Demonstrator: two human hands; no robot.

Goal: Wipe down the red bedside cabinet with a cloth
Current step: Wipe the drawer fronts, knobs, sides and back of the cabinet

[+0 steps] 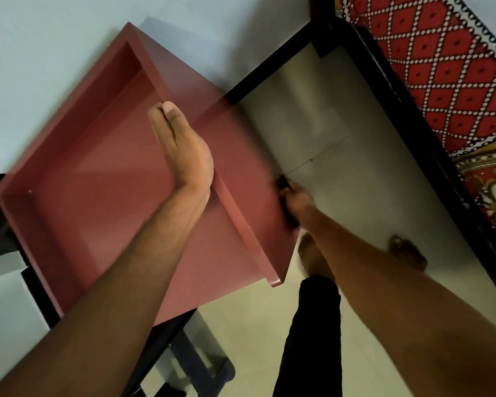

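a red bedside cabinet (98, 181) is shown from above on a pale floor (355, 173), against a light wall and beside a black bed frame (410, 124) with a red patterned cover (441, 67). the left hand (184, 150) is laid flat on the cabinet's raised upper edge, fingers straight and pressed together, so the cabinet is judged to be steadied. the right hand (298, 200) is set against the outer side panel, fingers curled round a dark cloth (283, 185). the step in hand is judged to be the wiping of that outer side. a firm stroke along the panel would be called for next, with the cabinet braced against the push. the right hand and cloth are blurred, so the exact finger hold cannot be made out. whether the hollow is a rimmed top or an open compartment cannot be told. 2 bare feet (407, 253) are partly hidden.
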